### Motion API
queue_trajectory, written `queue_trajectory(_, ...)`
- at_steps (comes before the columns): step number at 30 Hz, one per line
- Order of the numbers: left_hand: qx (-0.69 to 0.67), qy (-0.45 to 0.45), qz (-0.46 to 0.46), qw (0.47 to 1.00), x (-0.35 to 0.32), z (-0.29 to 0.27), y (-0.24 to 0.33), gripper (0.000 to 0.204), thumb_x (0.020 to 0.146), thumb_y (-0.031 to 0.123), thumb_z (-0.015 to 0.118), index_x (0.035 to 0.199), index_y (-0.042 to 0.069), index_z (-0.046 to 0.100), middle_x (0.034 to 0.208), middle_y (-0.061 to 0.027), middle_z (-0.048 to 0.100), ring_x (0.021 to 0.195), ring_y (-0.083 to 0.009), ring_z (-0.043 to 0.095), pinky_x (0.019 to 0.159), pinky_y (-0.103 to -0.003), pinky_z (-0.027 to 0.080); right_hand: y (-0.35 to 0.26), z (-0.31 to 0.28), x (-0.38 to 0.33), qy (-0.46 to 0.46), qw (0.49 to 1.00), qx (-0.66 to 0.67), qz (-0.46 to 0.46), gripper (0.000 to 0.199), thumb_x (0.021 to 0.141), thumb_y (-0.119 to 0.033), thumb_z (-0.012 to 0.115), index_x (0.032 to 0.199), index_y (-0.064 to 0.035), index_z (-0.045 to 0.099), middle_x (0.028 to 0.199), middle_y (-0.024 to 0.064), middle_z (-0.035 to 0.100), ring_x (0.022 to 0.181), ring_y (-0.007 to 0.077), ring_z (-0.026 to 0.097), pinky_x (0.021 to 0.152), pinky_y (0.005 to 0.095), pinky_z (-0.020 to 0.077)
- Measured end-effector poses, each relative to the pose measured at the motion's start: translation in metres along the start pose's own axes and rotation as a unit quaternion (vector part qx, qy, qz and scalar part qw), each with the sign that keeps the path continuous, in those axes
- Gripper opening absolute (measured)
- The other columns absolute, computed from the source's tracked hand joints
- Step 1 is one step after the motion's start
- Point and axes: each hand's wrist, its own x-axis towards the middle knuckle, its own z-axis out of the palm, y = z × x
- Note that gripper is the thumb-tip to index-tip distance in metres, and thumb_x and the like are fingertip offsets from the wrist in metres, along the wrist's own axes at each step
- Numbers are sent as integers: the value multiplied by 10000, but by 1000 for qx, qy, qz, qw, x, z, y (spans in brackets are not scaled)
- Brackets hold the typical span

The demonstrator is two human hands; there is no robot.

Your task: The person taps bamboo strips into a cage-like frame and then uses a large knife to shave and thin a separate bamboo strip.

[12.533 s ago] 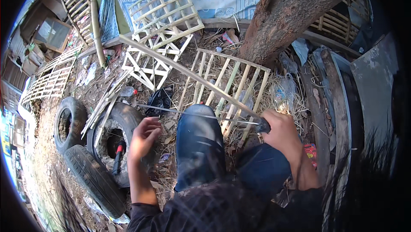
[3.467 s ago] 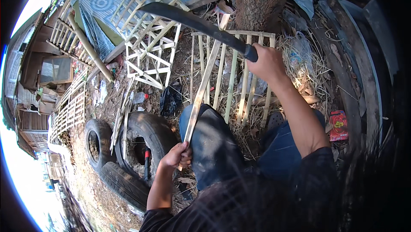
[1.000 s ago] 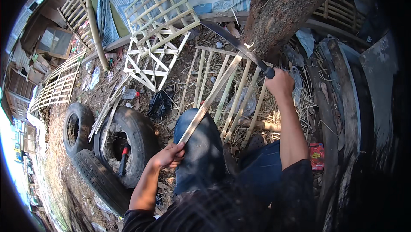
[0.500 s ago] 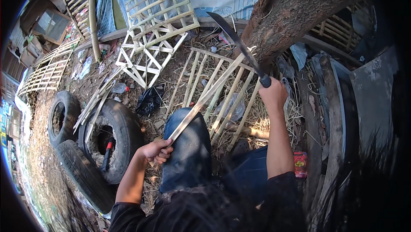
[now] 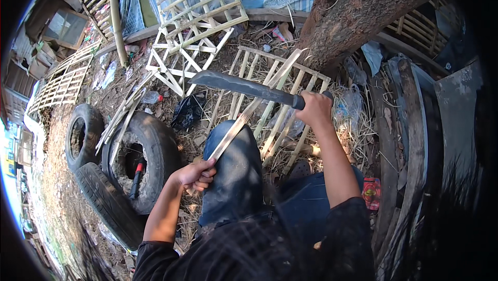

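My left hand (image 5: 197, 175) is closed round the lower end of a pale bamboo strip (image 5: 232, 137), which slants up and away to the right across my bent knee. My right hand (image 5: 315, 109) grips the black handle of a machete (image 5: 244, 85). Its dark, broad blade points left and lies across the strip, hiding a part of it; whether the blade touches the strip I cannot tell. Beneath and beyond the strip, a frame of bamboo slats (image 5: 280, 58) lies on the ground.
Several old tyres (image 5: 165, 141) lie at the left, with bamboo strips (image 5: 120, 120) on one and a red-and-black tool (image 5: 137, 177) inside it. Bamboo lattices (image 5: 202, 1) stand at the back. A thick tree trunk (image 5: 358, 16) rises far right; a red packet (image 5: 371, 194) sits near my right arm.
My right hand has swung the machete from pointing up and away to nearly level, crossing the strip. My left hand still holds the bamboo strip in almost the same place.
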Motion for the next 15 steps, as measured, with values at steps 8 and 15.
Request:
queue_trajectory(8,22,-3,9,1000,3,1,-2,558,945,623,411,639,165,323,525,72,217,411,-38,154,364,-225,119,31,-25,3,14,996,-44,78,213,643,-223,722,798,-94,652,765,141,676,760,355,665,715,449,521)
queue_trajectory(15,-22,-15,32,999,-12,-17,-18,554,948,599,435,615,168,336,526,87,213,413,-38,162,362,-223,129,55,-76,5,101,932,-50,345,212,750,-265,659,881,-104,706,828,193,690,841,398,660,761,479,516)
